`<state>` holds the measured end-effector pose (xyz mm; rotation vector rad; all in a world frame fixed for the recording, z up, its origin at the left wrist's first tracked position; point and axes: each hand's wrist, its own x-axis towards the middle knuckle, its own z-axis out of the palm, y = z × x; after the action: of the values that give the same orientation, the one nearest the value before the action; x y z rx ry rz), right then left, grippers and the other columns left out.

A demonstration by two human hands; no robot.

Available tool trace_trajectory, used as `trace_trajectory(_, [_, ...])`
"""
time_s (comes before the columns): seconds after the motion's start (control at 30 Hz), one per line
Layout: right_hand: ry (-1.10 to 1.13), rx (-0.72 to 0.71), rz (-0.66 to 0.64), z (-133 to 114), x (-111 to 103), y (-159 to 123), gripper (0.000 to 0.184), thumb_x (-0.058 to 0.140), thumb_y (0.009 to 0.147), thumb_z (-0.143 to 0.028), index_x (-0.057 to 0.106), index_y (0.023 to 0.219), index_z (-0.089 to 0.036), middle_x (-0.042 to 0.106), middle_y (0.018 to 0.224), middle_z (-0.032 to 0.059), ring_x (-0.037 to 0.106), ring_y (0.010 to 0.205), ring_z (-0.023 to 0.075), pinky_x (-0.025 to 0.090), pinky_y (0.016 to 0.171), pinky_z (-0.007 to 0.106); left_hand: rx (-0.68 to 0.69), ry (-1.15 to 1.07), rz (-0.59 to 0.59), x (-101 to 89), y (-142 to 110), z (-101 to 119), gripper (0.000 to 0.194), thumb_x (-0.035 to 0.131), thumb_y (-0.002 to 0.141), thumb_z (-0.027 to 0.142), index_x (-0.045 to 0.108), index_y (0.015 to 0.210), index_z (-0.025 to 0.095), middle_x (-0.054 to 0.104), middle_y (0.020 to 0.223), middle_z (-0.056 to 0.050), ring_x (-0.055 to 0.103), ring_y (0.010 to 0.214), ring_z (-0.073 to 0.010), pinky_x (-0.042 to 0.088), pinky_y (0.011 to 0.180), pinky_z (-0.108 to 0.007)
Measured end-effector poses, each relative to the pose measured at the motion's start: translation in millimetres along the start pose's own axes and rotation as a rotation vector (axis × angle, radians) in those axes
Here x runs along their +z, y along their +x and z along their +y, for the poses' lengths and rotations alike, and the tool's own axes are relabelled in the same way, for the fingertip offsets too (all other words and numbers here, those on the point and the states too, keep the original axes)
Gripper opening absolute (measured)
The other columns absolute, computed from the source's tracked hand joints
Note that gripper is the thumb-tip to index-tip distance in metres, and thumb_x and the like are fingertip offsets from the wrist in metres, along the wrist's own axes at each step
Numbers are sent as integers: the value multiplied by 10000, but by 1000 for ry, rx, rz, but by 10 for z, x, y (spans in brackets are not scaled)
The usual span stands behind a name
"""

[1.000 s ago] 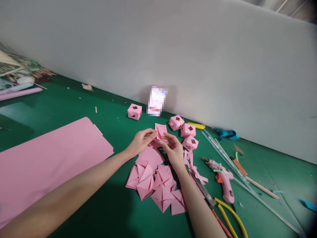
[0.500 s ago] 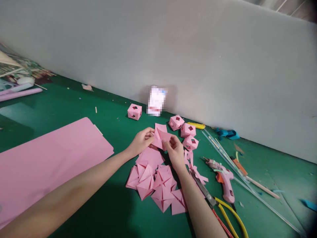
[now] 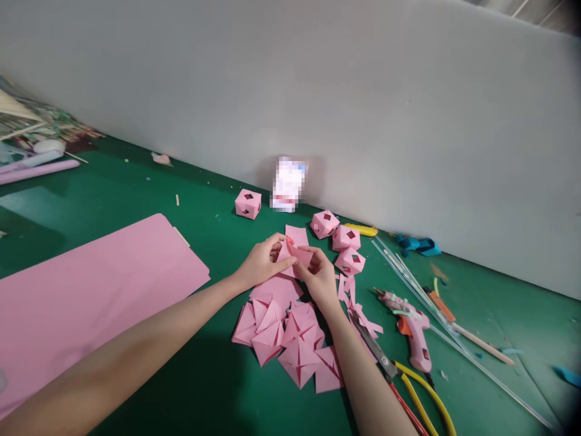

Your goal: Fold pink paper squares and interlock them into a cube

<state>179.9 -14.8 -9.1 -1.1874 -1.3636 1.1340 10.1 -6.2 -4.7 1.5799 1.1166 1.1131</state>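
left hand and right hand are pinching part-folded pink paper at centre, four shaped boxes standing above, folded squares lying flat below

Dim, soft room light; source out of view. Smooth grey wall evenly lit, faint shadows flanking glowing white screen, overexposed and pixelated. Green bench dark at lower middle, pale sheen toward both sides. Folded pink paper softly detailed. Far-left thin sticks smeared, stretched; right edge darkened.
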Motion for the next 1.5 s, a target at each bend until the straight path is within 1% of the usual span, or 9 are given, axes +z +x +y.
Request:
trace_trajectory(0.23, [90,-31,-18,-9,-2,7,209,667,823,-392,625,918,-211,677,820,10,636,735,165,517,683,281,23,55,3,-4,8,4,343,678,802,352,633,1105,200,648,806,-18,599,701,-155,494,648,-259])
trace_trajectory(0.53, [151,31,55,33,-1,43,241,665,814,-408,590,916,-203,524,561,-77,492,483,101,439,490,214,55,93,97,8,25,-103,394,621,869,397,619,1194,174,665,946,-47,631,870,-169,533,763,-256])
trace_trajectory(0.7, [150,76,80,15,-8,30,247,661,808,-383,549,945,-210,589,553,-73,551,463,111,477,478,217,-85,-82,174,8,34,-97,410,601,865,485,634,1126,170,618,838,-21,540,563,-104,470,451,-197])
trace_trajectory(0.87, [186,94,69,-1,-7,22,238,664,814,-390,513,875,-216,618,534,-56,606,470,130,469,467,215,-115,-127,196,8,34,-46,417,587,872,512,636,1100,165,564,722,6,463,484,-89,456,426,-206])
trace_trajectory(0.97, [206,95,95,-6,-10,29,251,661,810,-373,517,942,-215,636,544,-56,612,466,138,471,467,223,-76,-117,153,11,39,-56,427,596,876,495,602,1169,184,625,756,-6,552,554,-117,474,500,-217])
trace_trajectory(1.07, [214,87,105,-10,-18,32,279,648,819,-367,514,1011,-215,649,553,-53,621,470,145,475,477,232,-33,-101,106,14,47,-89,434,609,877,452,570,1217,185,706,981,-63,671,787,-182,525,668,-256])
trace_trajectory(1.23, [198,78,32,-18,-25,17,264,606,857,-374,544,1058,-215,647,549,-42,653,503,162,468,490,238,-4,-2,122,7,56,-102,382,588,883,332,567,1228,171,647,1277,-110,647,1096,-243,504,900,-318])
trace_trajectory(1.33, [175,67,-18,-16,-18,15,258,605,873,-408,578,1041,-214,643,563,-35,670,523,165,455,486,231,23,17,132,-10,55,-63,363,604,861,297,589,1198,162,658,1256,-99,622,1151,-246,469,966,-322])
trace_trajectory(1.5, [213,62,20,-11,-11,27,291,617,868,-504,604,903,-216,692,723,3,684,544,163,450,453,231,30,70,140,-39,43,0,270,602,868,358,656,1042,159,708,1057,-59,655,979,-225,482,865,-302])
